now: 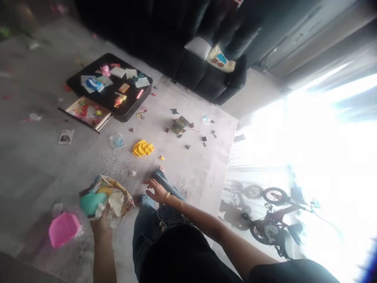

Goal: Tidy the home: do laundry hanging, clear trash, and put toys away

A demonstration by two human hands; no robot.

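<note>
My left hand (101,223) grips the near side of a printed bag (129,199), its fingers partly hidden. A smooth teal item (93,203), something yellow and crumpled white paper (116,203) fill the bag's mouth. My right hand (157,191), with a bracelet at the wrist, hovers in front of my legs. Its fingers are spread and hold nothing. On the floor beyond it lie a crumpled yellow cloth or bag (143,148) and a small whitish crumpled ball (132,173). A pink dustpan-like scoop (64,229) rests left of the bag.
A low black table (110,89) bears toys and papers; its drawer (85,113) is pulled out. Scraps surround a brownish box-like piece (179,124). Blue-tinted clear plastic (117,141) lies nearby. A dark sofa (203,74) stands behind, a small bicycle (277,216) at right.
</note>
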